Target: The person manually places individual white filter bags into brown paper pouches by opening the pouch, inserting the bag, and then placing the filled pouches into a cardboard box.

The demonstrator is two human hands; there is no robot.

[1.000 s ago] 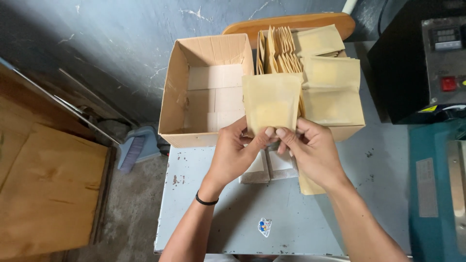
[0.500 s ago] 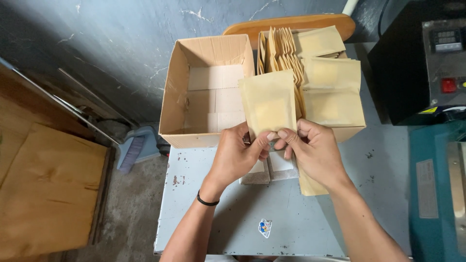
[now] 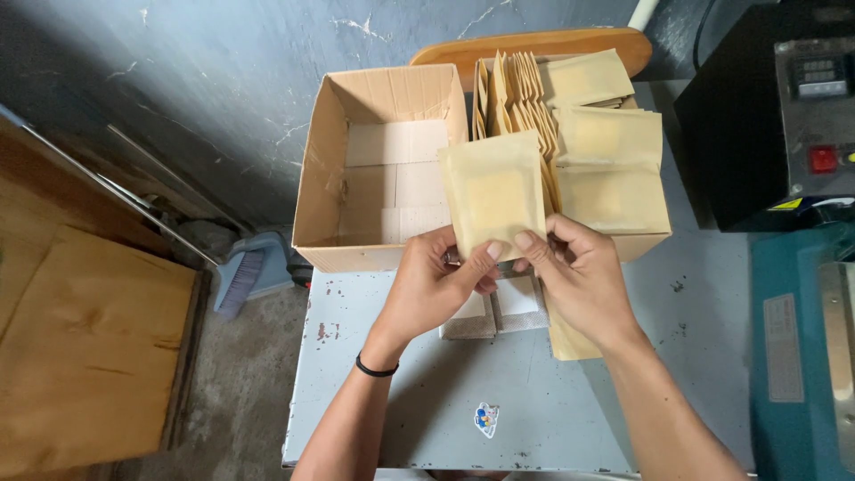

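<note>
A: Where's the pouch (image 3: 492, 193)?
B: Twelve o'clock of both hands; left hand (image 3: 436, 285) and right hand (image 3: 574, 276) pinch its bottom edge, probably to work the opening; open box (image 3: 334, 160) at ten o'clock.

the kraft paper pouch (image 3: 494, 191) pinched between both thumbs is pale tan with a lighter square patch. behind the grip, the open cardboard box (image 3: 325, 191) is brown, white slabs inside. below it, the table (image 3: 570, 401) is pale grey-blue with rust flecks.
</note>
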